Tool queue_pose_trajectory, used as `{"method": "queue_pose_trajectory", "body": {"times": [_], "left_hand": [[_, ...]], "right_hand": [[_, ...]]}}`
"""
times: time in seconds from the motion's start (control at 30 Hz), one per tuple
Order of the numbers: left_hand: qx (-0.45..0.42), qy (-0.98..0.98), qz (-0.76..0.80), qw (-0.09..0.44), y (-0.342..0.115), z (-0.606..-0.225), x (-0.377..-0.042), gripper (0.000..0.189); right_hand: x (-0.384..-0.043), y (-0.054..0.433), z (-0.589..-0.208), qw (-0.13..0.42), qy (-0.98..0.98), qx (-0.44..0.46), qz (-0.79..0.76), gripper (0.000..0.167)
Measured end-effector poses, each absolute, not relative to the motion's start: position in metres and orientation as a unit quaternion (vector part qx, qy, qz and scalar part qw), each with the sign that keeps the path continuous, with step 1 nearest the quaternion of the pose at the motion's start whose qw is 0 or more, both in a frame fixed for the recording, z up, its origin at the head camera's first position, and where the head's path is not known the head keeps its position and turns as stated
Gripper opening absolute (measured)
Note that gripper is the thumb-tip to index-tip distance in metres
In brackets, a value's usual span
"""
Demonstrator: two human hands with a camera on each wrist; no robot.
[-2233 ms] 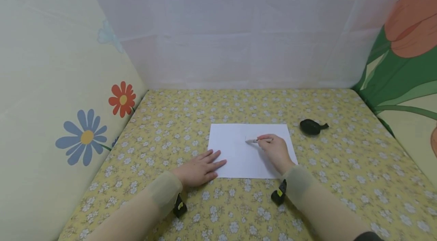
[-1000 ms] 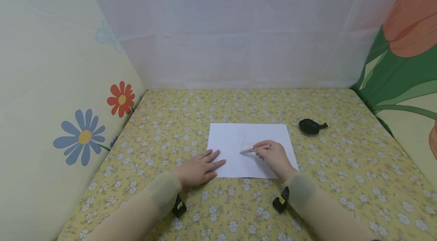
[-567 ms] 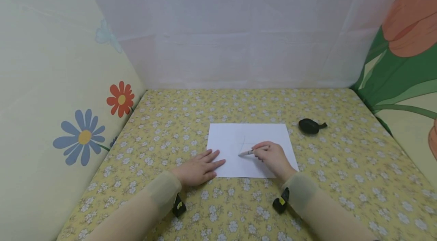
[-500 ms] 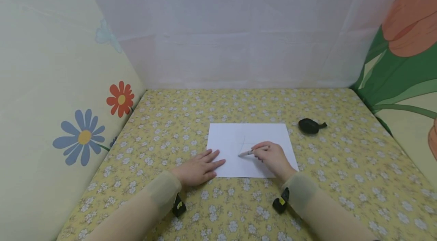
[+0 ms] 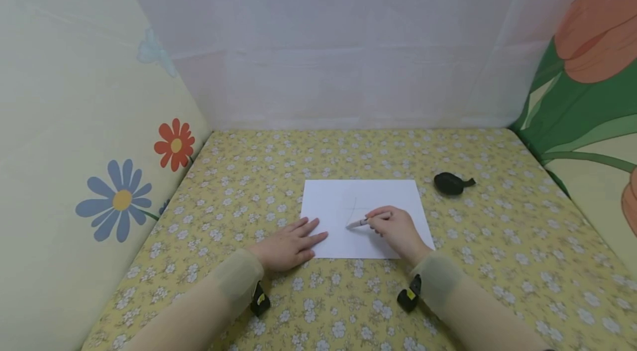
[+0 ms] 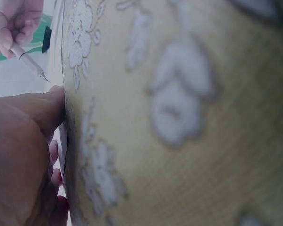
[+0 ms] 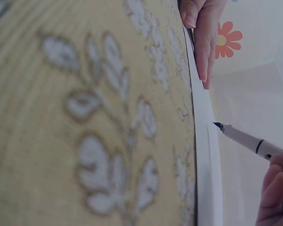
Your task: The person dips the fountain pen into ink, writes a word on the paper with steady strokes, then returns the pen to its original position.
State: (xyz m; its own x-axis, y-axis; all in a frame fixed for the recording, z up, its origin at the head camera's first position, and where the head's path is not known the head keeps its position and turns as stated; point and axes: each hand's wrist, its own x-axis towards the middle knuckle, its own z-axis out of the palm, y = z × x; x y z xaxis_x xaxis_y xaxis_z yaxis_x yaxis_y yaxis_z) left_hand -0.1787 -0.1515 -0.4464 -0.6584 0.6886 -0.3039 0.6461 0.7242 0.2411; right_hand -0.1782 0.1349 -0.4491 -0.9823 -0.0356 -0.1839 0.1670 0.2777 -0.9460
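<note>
A sheet of white paper (image 5: 328, 196) lies on the flowered cloth in front of me. My right hand (image 5: 396, 229) pinches a white fountain pen (image 5: 365, 221) with a dark ring and a dark pointed nib, seen close in the right wrist view. The nib meets the paper at the lower end of a thin curved stroke (image 5: 355, 207), which crosses a faint horizontal line. My left hand (image 5: 286, 245) rests with spread fingers on the sheet's lower left edge. In the left wrist view its thumb lies along the paper's edge.
A black rounded object (image 5: 449, 184) with a short neck lies to the right of the paper. Yellow flowered cloth (image 5: 259, 174) covers the table. White fabric (image 5: 348, 63) hangs behind, and printed panels with flowers (image 5: 121, 200) stand at both sides.
The pen tip has moved down and left over the paper in my right hand, and the curved stroke has grown longer. In the last half second it hardly moves. My left hand stays put.
</note>
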Motion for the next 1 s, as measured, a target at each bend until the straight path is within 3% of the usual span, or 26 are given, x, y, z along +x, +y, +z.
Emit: {"method": "queue_pose_trajectory", "body": {"times": [0.47, 1.0], "left_hand": [[0.371, 0.907, 0.059, 0.189, -0.152, -0.446, -0.179, 0.052], [0.372, 0.906, 0.065, 0.192, -0.153, -0.446, -0.179, 0.052]], "right_hand": [[-0.182, 0.140, -0.444, 0.083, 0.781, 0.055, -0.617, 0.024], [-0.194, 0.150, -0.446, 0.043, 0.788, 0.082, -0.608, 0.027]]}}
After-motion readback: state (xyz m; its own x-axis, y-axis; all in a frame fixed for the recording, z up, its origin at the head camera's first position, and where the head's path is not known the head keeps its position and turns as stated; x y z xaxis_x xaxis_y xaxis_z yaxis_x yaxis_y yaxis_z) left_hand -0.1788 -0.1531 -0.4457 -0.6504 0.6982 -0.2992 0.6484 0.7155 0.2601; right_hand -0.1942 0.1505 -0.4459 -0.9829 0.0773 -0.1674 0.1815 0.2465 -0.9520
